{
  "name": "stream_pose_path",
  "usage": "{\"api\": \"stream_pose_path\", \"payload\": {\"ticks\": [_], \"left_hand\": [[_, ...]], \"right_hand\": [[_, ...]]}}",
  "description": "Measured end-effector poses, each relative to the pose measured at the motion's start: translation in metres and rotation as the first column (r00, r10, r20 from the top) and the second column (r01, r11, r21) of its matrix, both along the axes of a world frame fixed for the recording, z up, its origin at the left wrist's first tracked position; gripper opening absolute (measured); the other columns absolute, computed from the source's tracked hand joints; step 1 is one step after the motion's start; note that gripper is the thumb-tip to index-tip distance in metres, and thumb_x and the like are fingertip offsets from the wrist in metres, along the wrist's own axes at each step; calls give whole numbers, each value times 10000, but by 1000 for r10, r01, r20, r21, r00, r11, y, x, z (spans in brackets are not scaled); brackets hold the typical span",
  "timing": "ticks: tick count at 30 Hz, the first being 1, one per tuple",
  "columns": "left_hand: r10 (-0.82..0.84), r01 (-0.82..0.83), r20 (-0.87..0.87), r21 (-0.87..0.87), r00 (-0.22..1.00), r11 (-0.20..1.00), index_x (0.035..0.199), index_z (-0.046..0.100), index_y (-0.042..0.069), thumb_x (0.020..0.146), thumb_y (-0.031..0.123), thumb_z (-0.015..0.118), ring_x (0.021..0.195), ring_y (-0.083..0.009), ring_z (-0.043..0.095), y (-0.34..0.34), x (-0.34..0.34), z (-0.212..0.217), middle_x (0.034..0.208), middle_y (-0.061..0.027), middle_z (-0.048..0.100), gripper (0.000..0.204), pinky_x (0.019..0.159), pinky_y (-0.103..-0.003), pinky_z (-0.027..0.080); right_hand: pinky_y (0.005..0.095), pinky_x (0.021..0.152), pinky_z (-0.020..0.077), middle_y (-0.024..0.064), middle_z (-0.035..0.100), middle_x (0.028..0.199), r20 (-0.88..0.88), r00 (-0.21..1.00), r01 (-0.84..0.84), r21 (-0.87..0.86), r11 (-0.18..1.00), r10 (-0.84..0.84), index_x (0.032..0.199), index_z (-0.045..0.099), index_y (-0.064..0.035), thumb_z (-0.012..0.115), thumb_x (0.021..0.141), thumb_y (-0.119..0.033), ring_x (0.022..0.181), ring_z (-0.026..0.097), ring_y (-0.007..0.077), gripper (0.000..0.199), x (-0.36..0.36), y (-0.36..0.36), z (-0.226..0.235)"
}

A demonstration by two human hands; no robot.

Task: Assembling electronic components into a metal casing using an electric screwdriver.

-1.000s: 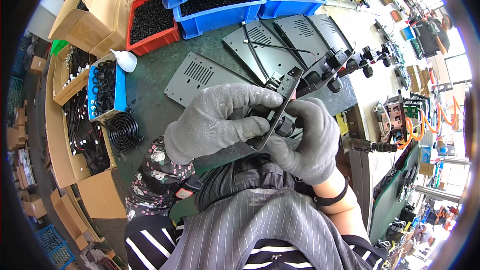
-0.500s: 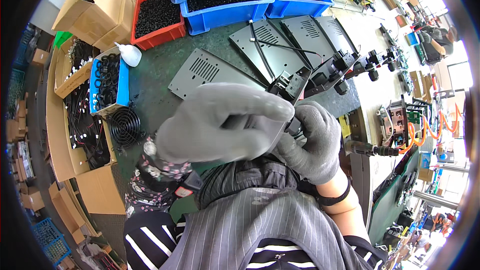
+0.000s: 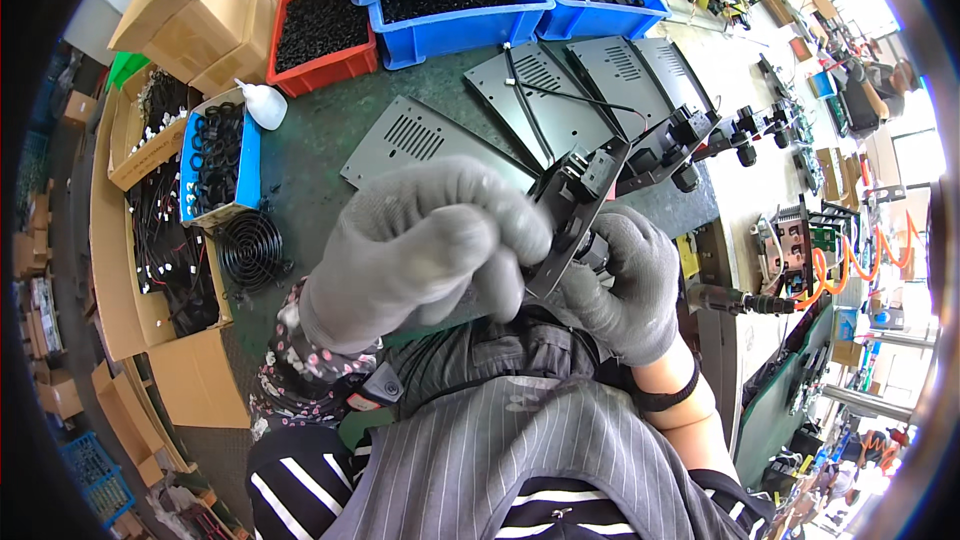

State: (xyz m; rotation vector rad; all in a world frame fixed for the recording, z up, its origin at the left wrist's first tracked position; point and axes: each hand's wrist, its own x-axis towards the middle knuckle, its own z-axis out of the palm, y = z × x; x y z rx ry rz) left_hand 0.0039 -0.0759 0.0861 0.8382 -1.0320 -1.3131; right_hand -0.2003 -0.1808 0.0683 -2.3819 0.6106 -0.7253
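My right hand [image 3: 630,290], in a grey glove, is closed around the black, knob-like parts at the near end of a narrow dark metal panel [image 3: 572,235]. The panel is tilted up and carries black fittings and a connector. My left hand [image 3: 425,250], also gloved, is beside the panel's left edge with its fingers curled inward. Blur and the glove hide whether anything is between those fingers. Behind the hands lie grey slotted metal plates [image 3: 405,136], with a black cable [image 3: 535,120] across one. Similar panels with black knobs [image 3: 680,145] stand to the right.
At the back are a red bin [image 3: 372,48] and blue bins [image 3: 465,28] of small black parts. To the left are a blue box of black rings [image 3: 252,185], a white bottle [image 3: 262,105], a round fan guard [image 3: 250,252] and cartons. A power screwdriver [image 3: 740,300] lies right.
My left hand has drawn back slightly left, and its fingers have curled, uncovering more of the panel. My right hand keeps its hold in nearly the same place.
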Motion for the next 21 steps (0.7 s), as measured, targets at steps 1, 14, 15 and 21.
{"api": "stream_pose_path", "payload": {"ticks": [1,14,15,21], "left_hand": [[76,-76,-13,-17,997,997,1156,659,-5,1003,256,663,771,-79,605,0,-2,-2,949,-20,684,302,728,-215,523],[-45,50,-80,63,996,997,1092,683,-17,972,32,625,784,-36,609,-4,1,-13,915,-8,693,142,705,-171,497],[20,-9,-102,109,995,994,1133,671,-19,977,91,648,800,-36,611,-6,1,-11,933,-12,695,192,721,-170,493],[5,-26,75,277,997,960,1281,614,-32,967,181,710,873,-54,636,-13,-15,-23,1049,-38,701,391,760,-200,521]], "right_hand": [[433,613,491,140,620,768,-14,1000,2,-8,1000,-2,904,653,-37,776,764,-297,703,629,378,320,0,-1,0],[343,581,480,106,627,699,-4,999,-28,801,598,52,859,658,-22,530,976,-587,616,610,241,591,-13,2,0],[364,604,503,140,637,730,-28,998,-24,584,812,50,899,662,-24,585,930,-606,647,632,299,588,-13,-2,-1],[386,614,538,116,647,806,57,995,84,-155,984,-76,982,652,-54,779,781,-480,729,680,293,488,-10,-1,-3]]}}
